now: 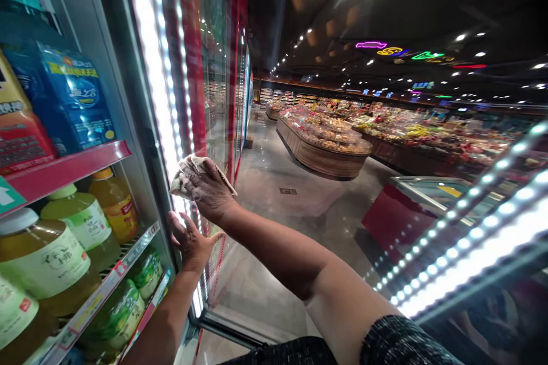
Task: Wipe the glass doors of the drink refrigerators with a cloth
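My right hand (213, 191) lies over a pale, crumpled cleaning cloth (182, 179), pressing it against the bright LED light strip (160, 91) at the side of a drinks cooler. Part of the cloth shows past the fingers and beside the wrist. Just below, my left hand (192, 245) rests by the lower part of the strip and the cooler frame. Its fingers are spread, the thumb points right, and nothing is in it. A glass door (265, 274) stands in front of my arms, with a dark frame along its bottom.
Cooler shelves at left hold large tea bottles (51, 262), an orange-capped bottle (115, 205) and blue packs (72, 97). A red shelf edge (68, 174) juts out nearby. Beyond the glass are a wooden produce stand (321, 151) and a red chest freezer (385, 211).
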Available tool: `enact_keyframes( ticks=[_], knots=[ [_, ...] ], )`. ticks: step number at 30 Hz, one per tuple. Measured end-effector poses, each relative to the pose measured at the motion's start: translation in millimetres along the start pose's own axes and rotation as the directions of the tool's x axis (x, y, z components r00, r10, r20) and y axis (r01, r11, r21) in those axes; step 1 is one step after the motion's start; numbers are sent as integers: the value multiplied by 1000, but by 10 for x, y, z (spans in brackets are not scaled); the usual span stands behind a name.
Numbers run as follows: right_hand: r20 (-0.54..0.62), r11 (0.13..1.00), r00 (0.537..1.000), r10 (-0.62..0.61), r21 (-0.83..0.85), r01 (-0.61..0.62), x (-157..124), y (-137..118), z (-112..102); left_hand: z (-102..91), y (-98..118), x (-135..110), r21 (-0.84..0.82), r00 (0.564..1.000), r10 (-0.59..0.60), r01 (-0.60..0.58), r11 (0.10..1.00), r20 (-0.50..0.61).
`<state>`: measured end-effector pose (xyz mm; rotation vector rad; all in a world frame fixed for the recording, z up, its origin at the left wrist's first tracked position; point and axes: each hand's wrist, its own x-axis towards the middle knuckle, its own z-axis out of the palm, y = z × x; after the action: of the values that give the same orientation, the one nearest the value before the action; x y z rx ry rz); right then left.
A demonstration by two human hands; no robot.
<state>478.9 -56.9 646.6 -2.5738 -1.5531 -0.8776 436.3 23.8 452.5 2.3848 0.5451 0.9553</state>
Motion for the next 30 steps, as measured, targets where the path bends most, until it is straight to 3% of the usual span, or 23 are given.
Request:
enact_keyframes(
  ticks=[6, 13, 18, 21, 26, 30],
  knots=[
    [-155, 992, 981, 118, -17, -122, -256, 101, -183, -54, -7, 63, 67, 977, 205, -202, 977, -51],
    [-94, 999, 995, 33, 1, -33, -656, 158, -180, -67, -15, 241, 63, 933, 359, -357, 932, -17],
    [-194, 991, 973, 122, -34, -131, -792, 236, -188, -8, -79, 349, 61, 881, 473, -472, 879, -4],
    [-230, 984, 961, 153, -54, -170, -858, 227, -164, -27, -84, 377, 44, 872, 490, -490, 871, 0],
    [-181, 982, 973, 140, -97, -159, -1099, 211, -174, -108, -28, 383, 12, 892, 448, -450, 893, 53],
    [-247, 958, 940, 236, -103, -267, -1215, 226, -233, -121, -14, 371, 24, 885, 461, -463, 886, 56]
  ],
)
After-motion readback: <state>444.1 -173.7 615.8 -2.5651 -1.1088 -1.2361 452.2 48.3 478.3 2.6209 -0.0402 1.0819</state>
